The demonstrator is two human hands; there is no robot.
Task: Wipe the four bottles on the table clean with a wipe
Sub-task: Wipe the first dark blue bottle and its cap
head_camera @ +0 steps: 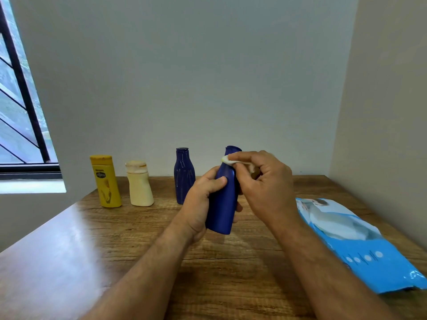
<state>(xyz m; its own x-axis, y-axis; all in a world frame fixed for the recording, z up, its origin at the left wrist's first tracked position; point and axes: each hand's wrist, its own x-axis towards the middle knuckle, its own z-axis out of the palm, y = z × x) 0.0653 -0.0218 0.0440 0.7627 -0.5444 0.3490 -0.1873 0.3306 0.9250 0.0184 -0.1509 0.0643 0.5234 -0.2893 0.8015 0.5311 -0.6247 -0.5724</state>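
Wiping the neck of a blue bottle held above a wooden table.

The left hand (203, 199) grips the blue bottle (223, 202) around its body, lifted off the table (138, 262) and tilted slightly right. The right hand (261, 181) pinches a small white wipe (227, 160) against the bottle's neck, fingers curled around it. 3 more bottles stand upright near the wall: a yellow bottle (106, 181), a cream bottle (139, 184) just beside it, and a second blue bottle (183, 175) partly behind the left hand. A blue wipes pack (360, 245) lies flat on the right.
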